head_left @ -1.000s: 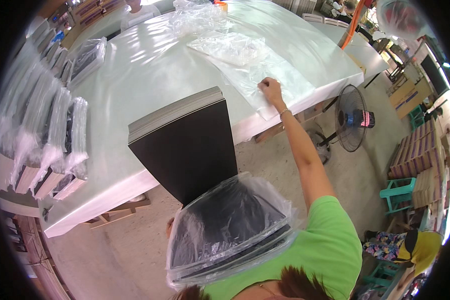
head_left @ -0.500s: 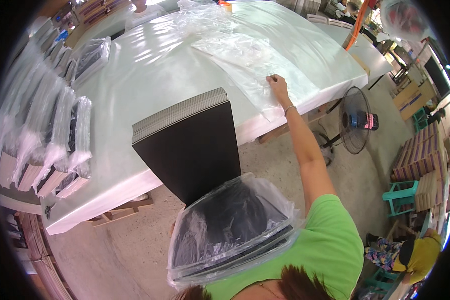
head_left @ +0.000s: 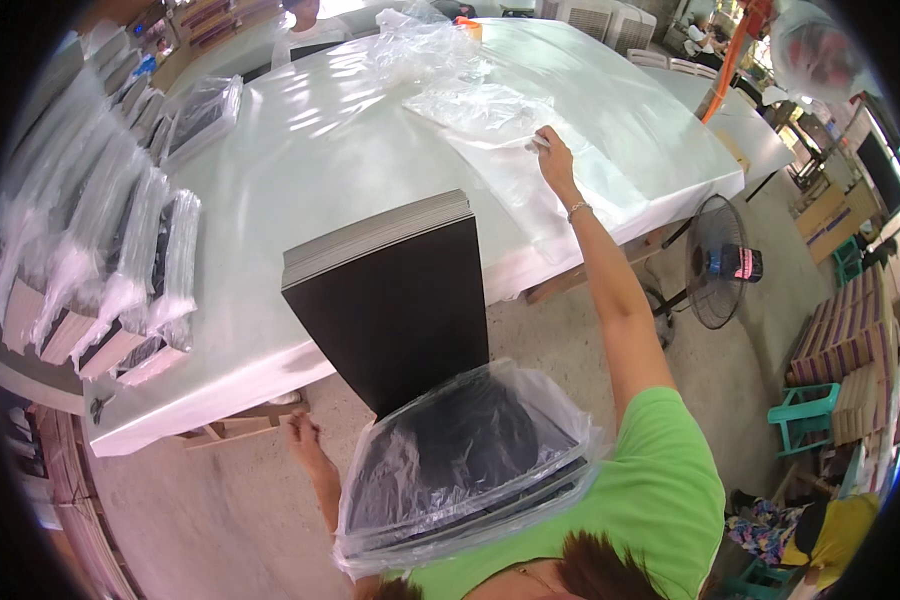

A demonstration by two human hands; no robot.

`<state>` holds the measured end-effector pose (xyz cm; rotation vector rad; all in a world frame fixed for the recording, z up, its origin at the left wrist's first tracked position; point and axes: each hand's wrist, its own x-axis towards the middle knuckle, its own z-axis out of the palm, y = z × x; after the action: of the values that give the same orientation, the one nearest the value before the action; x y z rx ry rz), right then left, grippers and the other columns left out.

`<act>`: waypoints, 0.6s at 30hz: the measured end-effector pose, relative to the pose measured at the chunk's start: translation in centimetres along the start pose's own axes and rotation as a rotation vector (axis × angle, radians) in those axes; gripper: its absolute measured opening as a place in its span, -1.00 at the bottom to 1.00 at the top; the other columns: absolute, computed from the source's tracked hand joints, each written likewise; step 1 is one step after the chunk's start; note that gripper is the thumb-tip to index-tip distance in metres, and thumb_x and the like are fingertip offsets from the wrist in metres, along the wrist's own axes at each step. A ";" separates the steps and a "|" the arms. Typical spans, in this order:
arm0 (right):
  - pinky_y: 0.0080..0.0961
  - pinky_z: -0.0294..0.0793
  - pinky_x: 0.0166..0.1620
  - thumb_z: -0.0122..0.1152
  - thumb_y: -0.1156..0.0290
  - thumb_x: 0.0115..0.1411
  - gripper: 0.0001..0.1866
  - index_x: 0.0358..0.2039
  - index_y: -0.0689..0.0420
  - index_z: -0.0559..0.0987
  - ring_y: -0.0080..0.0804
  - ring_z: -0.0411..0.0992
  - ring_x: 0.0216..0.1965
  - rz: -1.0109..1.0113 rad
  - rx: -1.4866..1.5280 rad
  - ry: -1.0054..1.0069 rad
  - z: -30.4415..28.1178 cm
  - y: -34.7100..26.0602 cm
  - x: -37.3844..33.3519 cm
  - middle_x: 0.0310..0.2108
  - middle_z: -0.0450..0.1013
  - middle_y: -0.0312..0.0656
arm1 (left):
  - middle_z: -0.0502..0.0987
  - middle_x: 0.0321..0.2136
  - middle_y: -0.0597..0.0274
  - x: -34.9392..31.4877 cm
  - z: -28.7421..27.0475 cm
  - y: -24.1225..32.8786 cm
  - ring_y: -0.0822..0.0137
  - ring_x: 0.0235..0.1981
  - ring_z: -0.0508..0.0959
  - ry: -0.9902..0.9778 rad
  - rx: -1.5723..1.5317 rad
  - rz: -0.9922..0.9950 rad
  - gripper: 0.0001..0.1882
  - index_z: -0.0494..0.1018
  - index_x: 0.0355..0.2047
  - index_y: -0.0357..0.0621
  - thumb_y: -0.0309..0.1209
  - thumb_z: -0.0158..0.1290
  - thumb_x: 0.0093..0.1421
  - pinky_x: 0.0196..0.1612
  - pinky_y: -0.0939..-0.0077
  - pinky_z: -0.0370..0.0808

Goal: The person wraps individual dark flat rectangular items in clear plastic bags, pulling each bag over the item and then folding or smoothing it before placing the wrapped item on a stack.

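Since a second earlier, the right hand (head_left: 553, 150) had slid further along the counter (head_left: 300, 170), fingers closed on a clear plastic bag (head_left: 515, 165). The left hand (head_left: 303, 432) hung open, empty, beside the bagged black boards (head_left: 460, 465).

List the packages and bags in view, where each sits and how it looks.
Clear plastic bag over black sheets: against the person's chest.
Flat clear plastic bags: on the white table, under the right hand.
Bagged black stacks: a row along the table's left edge.
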<state>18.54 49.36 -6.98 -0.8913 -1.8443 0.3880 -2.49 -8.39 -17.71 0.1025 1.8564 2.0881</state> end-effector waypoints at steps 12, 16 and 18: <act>-0.50 0.32 -0.44 0.00 0.55 -0.05 -0.73 -0.26 0.12 0.42 -0.31 0.36 -0.53 -0.156 0.389 -0.699 -13.9 -29.8 -13.5 -0.52 0.37 -0.11 | 0.23 0.03 0.13 -9.3 20.3 19.3 0.32 0.05 0.28 -1.014 0.239 0.660 -0.16 0.11 0.13 -0.23 -0.38 0.29 -0.14 0.11 0.46 0.20; -0.63 0.28 -0.25 0.02 0.50 0.06 -0.80 -0.27 0.23 0.39 -0.54 0.30 -0.31 0.003 0.386 -0.584 -16.0 -27.3 -12.5 -0.36 0.36 -0.23 | 0.46 -0.24 0.24 -6.9 19.2 18.0 0.44 -0.18 0.45 -1.552 0.534 -0.065 -0.34 0.24 0.05 -0.24 -0.42 0.26 -0.07 -0.07 0.52 0.37; -0.65 0.24 -0.13 0.03 0.43 0.11 -0.77 -0.22 0.26 0.39 -0.57 0.27 -0.21 0.163 0.402 -0.505 -15.7 -24.8 -11.2 -0.29 0.37 -0.24 | 0.52 -0.39 0.30 -5.1 16.6 17.3 0.44 -0.32 0.51 -1.326 0.352 -0.091 -0.47 0.32 -0.03 -0.27 -0.49 0.22 -0.04 -0.18 0.52 0.42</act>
<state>24.96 22.48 7.91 -0.7026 -2.0380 1.1275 3.35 4.36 2.34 1.1288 1.2301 1.0213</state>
